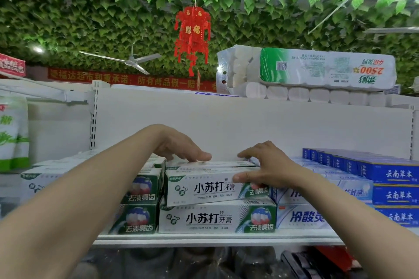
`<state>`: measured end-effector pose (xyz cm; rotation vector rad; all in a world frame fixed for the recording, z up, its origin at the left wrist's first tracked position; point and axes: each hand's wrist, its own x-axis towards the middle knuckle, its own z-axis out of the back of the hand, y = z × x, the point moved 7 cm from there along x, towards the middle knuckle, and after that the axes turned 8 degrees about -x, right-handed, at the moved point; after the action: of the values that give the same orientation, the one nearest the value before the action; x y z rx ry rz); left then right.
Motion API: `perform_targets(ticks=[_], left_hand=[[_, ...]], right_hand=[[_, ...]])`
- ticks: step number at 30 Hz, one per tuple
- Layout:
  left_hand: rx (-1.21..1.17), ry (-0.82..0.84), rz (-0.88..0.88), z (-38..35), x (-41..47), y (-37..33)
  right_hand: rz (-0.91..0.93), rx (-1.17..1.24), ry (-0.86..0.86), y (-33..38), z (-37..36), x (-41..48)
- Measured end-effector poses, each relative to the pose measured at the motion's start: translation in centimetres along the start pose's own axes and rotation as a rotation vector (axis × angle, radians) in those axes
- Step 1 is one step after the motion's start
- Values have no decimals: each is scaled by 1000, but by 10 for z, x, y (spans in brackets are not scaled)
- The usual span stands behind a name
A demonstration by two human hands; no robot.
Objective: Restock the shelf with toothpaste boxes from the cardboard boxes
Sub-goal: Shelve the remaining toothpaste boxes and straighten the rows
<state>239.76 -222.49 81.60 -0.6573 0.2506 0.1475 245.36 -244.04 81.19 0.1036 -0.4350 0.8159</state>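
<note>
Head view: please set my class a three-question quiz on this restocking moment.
1. True or false: the left hand and the right hand both touch the top green box, which lies on a matching box.
2. What is stacked above the white back panel? A. toilet paper B. bottles C. soap
3. Fill in: the boxes at the right end of the shelf are ___ in colour.
Key: 1 true; 2 A; 3 blue.
</note>
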Motion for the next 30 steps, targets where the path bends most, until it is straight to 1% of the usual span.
perform_targets(ticks=[2, 5, 8, 10, 14, 20, 23, 27, 30], left_hand=[[98, 35, -19, -6, -9, -8], [267, 33, 31, -13, -14, -10], [346, 34, 92, -18, -13, -6], [358, 31, 126, -22, -13, 0], [355, 0, 129, -26, -15, 1], [408, -149, 61, -14, -13, -7], [446, -191, 38, -11, -9, -7], [456, -228, -14, -9, -1, -7], [466, -207, -51, -7, 5, -6]], right_hand=[[-26, 31, 124, -3, -2, 2], [-41, 39, 290, 2, -7, 5], [12, 4, 351, 14, -9, 13], [54, 29, 377, 20, -12, 19], [68, 82, 444, 22, -21, 24], [87, 82, 400, 23, -24, 33], [82, 52, 360, 23, -25, 37], [67, -13, 276, 25, -25, 44], [55, -42, 265, 20, -30, 50]])
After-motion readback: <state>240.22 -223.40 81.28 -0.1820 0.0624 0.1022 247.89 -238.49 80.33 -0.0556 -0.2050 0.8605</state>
